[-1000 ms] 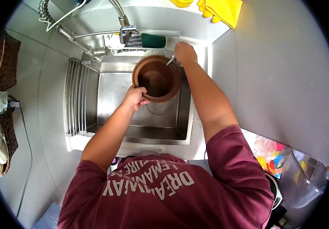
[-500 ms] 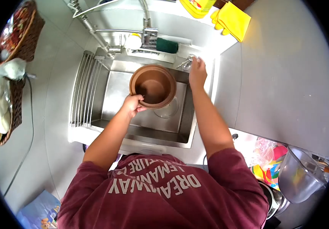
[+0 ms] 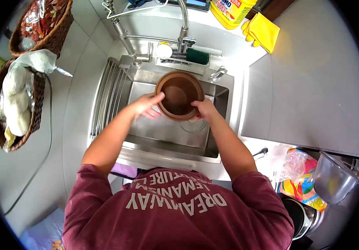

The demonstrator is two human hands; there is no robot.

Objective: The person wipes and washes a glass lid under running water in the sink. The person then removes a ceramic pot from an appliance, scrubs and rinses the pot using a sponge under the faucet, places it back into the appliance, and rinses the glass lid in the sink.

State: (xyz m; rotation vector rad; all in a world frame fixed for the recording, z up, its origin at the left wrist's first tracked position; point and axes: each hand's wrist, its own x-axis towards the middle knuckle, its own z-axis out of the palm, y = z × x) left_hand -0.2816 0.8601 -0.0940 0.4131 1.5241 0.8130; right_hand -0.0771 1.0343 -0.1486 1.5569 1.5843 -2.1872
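A round brown pot (image 3: 179,89) is held over the steel sink (image 3: 146,135), its open top facing up. My right hand (image 3: 204,109) grips the pot's right rim, with the thumb inside and the fingers beneath. At the pot's left side is my left hand (image 3: 148,106), fingers spread, the thumb near the rim; whether it touches the rim is hard to tell. Below the pot, a clear round glass item (image 3: 192,127) lies in the sink, partly hidden. A small metal tap (image 3: 218,73) stands at the sink's back right corner.
A roll-up rack (image 3: 104,100) covers the sink's left side. Behind are the faucet (image 3: 184,25), a caddy with a green sponge (image 3: 197,56), a yellow bottle (image 3: 229,12) and yellow gloves (image 3: 262,31). Two wicker baskets (image 3: 38,100) hang at left. A clear container (image 3: 333,177) is at right.
My right hand has moved from the small tap down to the pot's right rim. My left hand has loosened its grip and spread its fingers. The view has shifted.
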